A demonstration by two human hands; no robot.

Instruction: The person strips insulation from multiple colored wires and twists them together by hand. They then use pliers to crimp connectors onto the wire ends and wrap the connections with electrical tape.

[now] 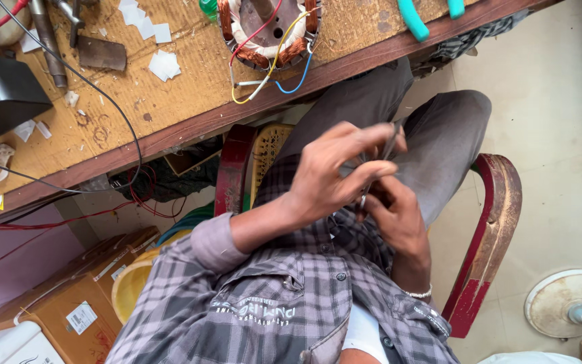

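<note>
My left hand (335, 172) and my right hand (399, 222) meet over my lap, just below the workbench edge. Between them is a thin dark metal piece (390, 143), slim like a blade or strip. The left fingers pinch its upper part and the right fingers close around its lower end. What kind of tool it is I cannot tell. On the wooden workbench (190, 87) ahead lies a motor stator (267, 34) with copper windings and loose red, yellow, blue and white wires.
White paper slips (163, 65), a black box (1, 94) and metal tools lie on the bench; teal pliers handles (412, 19) rest at its far right. I sit in a red-armed chair (490, 243). Cardboard boxes (69, 303), a yellow bucket (129, 286) and a fan base (567, 303) stand on the floor.
</note>
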